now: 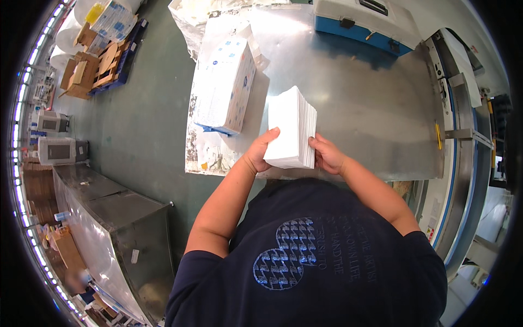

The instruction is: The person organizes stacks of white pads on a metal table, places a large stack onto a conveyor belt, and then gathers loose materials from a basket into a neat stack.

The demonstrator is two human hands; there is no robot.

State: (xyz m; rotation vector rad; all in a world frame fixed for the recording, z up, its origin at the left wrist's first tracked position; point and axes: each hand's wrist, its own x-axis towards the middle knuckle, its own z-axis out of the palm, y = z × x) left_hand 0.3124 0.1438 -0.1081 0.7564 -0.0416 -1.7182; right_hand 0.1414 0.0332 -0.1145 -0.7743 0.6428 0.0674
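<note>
Between my two hands is a thick stack of folded white paper sheets [284, 128], its layered edges showing on the right side. My left hand [262, 150] grips the near left side, thumb on the white face. At the near right side, my right hand [328, 154] presses the layered edges, thumb up and fingers curled; some fingertips are hidden. The stack is over the near part of a metal table [370, 120]; whether it rests on the top I cannot tell. Left of it lies a white package with blue print [223, 82], blue at its near end.
A blue and white toolbox [359, 27] stands at the table's far right. A white bag [188, 24] is beyond the far left corner. Machine rails [463, 163] run along the right. Metal cabinets [120, 218] stand at left, and a pallet with cartons [111, 65] lies farther off.
</note>
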